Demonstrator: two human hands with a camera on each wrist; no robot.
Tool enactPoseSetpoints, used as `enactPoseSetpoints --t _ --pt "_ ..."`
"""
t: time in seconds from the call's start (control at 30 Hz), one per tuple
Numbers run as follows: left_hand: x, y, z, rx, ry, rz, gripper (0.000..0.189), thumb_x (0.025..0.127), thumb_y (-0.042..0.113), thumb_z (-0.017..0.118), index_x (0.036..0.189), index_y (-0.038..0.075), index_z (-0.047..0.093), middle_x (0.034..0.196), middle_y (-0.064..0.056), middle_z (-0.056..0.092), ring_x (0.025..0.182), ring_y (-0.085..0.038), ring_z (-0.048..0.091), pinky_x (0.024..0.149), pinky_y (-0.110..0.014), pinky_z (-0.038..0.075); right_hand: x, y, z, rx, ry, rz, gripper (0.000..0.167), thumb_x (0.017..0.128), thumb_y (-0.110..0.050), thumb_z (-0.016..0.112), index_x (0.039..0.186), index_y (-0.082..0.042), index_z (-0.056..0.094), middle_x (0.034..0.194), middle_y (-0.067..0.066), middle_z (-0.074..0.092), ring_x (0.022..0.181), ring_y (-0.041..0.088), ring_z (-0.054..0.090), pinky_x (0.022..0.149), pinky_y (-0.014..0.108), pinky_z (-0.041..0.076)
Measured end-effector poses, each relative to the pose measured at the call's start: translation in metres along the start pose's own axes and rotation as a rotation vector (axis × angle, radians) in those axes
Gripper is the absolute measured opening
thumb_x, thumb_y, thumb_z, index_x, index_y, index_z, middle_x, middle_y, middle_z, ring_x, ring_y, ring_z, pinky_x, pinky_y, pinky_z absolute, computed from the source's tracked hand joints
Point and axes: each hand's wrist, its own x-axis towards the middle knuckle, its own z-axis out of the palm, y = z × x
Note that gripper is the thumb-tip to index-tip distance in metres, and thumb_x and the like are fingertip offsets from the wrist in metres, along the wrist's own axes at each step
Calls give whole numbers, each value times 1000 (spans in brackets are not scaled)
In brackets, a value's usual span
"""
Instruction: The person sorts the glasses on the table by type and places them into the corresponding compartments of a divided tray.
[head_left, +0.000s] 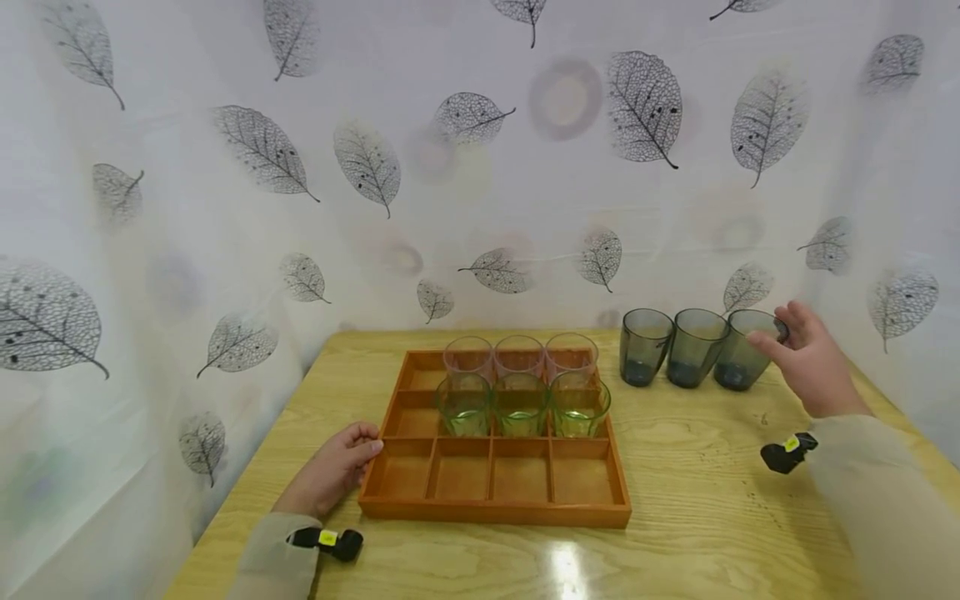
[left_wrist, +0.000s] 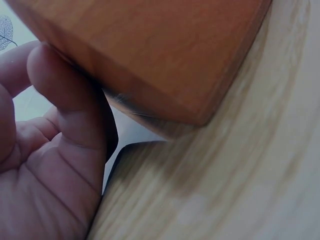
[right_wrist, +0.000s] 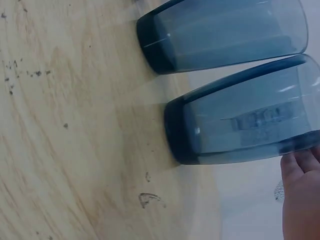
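Note:
My left hand [head_left: 337, 467] holds the left side of a brown wooden compartment tray [head_left: 495, 513], thumb against its edge. In the left wrist view the thumb [left_wrist: 70, 85] touches the tray's side wall [left_wrist: 150, 65] near a corner. At the far right, my right hand [head_left: 817, 371] grips the rightmost of three smoky grey-blue glasses [head_left: 738, 362] near the rim. Its thumb lies in front and the fingers [right_wrist: 295, 167] reach round the glass's side, partly hidden. That glass [right_wrist: 250, 125] stands upright on the table, beside the middle one [right_wrist: 225, 35].
Three green glasses [head_left: 520, 412] stand in the tray's middle row, with three clear pinkish glasses [head_left: 519, 354] behind them in the back row. The left grey-blue glass [head_left: 643, 354] stands right of the tray. A leaf-patterned curtain [head_left: 480, 192] rises behind the wooden table [head_left: 675, 500].

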Motion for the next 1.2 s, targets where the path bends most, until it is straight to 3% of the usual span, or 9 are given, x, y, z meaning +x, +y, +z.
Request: enactPoseSetpoints --t 0.23,0.4,0.57,0.87,1.2 --pt "1 -2 -1 6 4 7 16 105 16 57 112 6 47 85 1 51 65 -11 46 59 -24 44 6 11 8 4 -19 35 92 105 -39 54 159 -11 -14 166 21 2 152 37 9 114 20 25" --pt "0 -1 0 5 1 6 16 105 15 56 112 6 46 85 1 50 65 -11 46 58 -23 43 9 16 14 2 -18 75 93 104 -41 55 159 -9 -14 165 26 8 150 42 13 119 40 23" --pt "1 0 0 -5 7 5 15 105 14 56 112 6 46 84 1 50 65 -11 46 58 -23 43 9 19 19 -55 -2 114 95 100 -48 59 161 -4 1 160 32 19 144 51 20 114 62 20" --pt "1 -2 0 6 8 8 16 105 15 56 113 5 46 84 1 51 65 -11 46 58 -23 43 5 30 21 -187 11 167 105 97 -62 55 158 6 3 152 41 23 135 64 24 106 72 24" --pt "3 -5 -3 6 1 1 16 105 17 57 112 7 46 85 1 51 65 -11 47 58 -24 43 2 27 23 -211 13 182 104 97 -64 53 158 6 5 152 41 22 134 64 24 103 73 26"
